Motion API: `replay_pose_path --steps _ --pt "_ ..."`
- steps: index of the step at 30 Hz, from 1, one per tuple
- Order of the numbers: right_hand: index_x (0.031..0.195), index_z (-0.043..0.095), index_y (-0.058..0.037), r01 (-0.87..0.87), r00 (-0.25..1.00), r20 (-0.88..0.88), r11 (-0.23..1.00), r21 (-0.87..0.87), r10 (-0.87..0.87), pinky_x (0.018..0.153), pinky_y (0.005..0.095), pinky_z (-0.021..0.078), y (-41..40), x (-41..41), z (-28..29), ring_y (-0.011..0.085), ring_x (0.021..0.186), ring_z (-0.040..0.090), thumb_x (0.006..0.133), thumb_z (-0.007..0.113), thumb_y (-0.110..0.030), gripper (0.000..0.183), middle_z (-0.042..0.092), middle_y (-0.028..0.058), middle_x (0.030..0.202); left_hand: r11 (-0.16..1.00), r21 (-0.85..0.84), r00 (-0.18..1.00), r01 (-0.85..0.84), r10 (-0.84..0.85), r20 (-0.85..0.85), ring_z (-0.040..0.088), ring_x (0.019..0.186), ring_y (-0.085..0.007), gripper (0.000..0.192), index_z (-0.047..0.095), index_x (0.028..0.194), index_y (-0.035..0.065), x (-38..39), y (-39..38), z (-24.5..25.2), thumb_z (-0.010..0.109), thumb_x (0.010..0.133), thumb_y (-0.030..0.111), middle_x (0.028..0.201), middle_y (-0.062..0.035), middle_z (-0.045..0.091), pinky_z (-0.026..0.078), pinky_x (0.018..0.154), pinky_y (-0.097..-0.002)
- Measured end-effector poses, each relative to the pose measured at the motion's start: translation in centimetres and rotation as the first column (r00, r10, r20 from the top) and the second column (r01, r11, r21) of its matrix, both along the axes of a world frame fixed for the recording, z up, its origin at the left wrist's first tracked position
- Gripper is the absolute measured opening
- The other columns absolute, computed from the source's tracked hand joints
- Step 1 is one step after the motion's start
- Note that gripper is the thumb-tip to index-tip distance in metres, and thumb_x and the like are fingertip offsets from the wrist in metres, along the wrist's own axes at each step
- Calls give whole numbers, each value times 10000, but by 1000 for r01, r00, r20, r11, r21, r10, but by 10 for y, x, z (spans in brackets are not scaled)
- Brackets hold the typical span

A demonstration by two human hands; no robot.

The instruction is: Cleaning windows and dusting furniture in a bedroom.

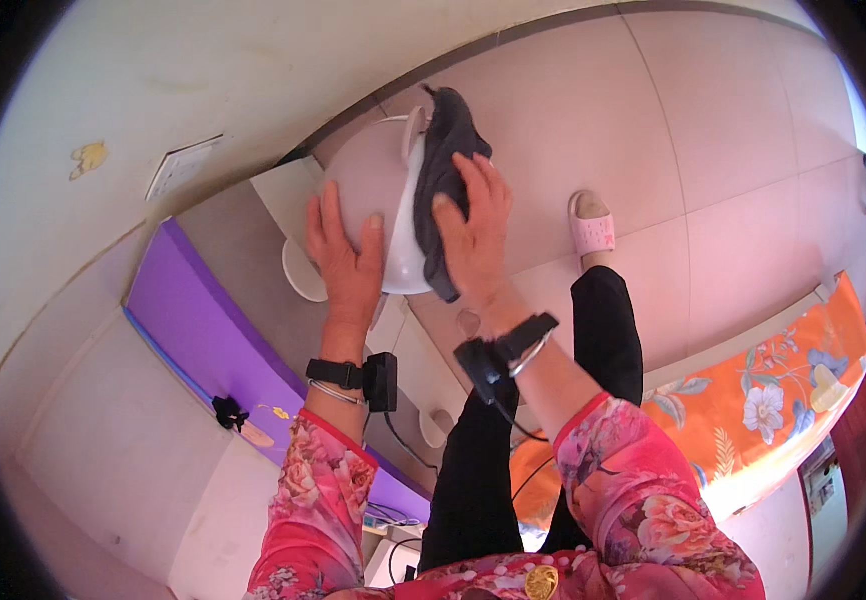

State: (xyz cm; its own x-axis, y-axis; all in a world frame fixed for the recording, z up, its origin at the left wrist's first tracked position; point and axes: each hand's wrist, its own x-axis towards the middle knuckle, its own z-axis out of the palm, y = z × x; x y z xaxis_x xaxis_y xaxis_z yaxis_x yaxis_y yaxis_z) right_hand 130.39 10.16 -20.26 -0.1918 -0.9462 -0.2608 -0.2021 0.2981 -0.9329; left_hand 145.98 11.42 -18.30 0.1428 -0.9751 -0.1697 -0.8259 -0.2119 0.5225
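Observation:
A rounded plastic object [354,161] with a pale grey top, a white side and a grey loop-like piece is in front of me, above the floor or resting on something I cannot make out. My left hand [346,251] lies on its grey surface, fingers and thumb spread. Against its white side hangs a dark grey cloth [444,142], partly hidden by my fingers. My right hand [478,225] presses this cloth to the object, thumb and fingers on the fabric. Both wrists carry a black strapped device and a silver bangle.
On the left, a purple-edged panel [215,322] borders grey and white furniture beside the wall. An orange flowered cover [763,397] drapes over a raised edge at right. My foot in a pink slipper [594,231] stands on the tiled floor [740,112]. Cables [410,442] hang near my arms.

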Motion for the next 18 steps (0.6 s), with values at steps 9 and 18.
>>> replay_pose_path --steps 9,18 --pt "943 597 69 29 942 307 945 326 -135 814 318 449 -47 -61 -112 302 828 600 856 512 -216 311 639 182 862 999 21 997 -26 28 -79 265 1282 -364 590 302 1387 74 -12 -4 4 538 882 265 1377 -243 273 223 1061 -425" --pt "1026 599 -43 11 399 574 630 777 -715 768 303 478 79 -61 -92 148 816 590 933 440 -320 332 631 48 915 1000 14 991 28 -26 -128 235 1302 -341 662 255 1383 1 -9 -3 10 548 850 261 1409 -212 234 176 1082 -423"
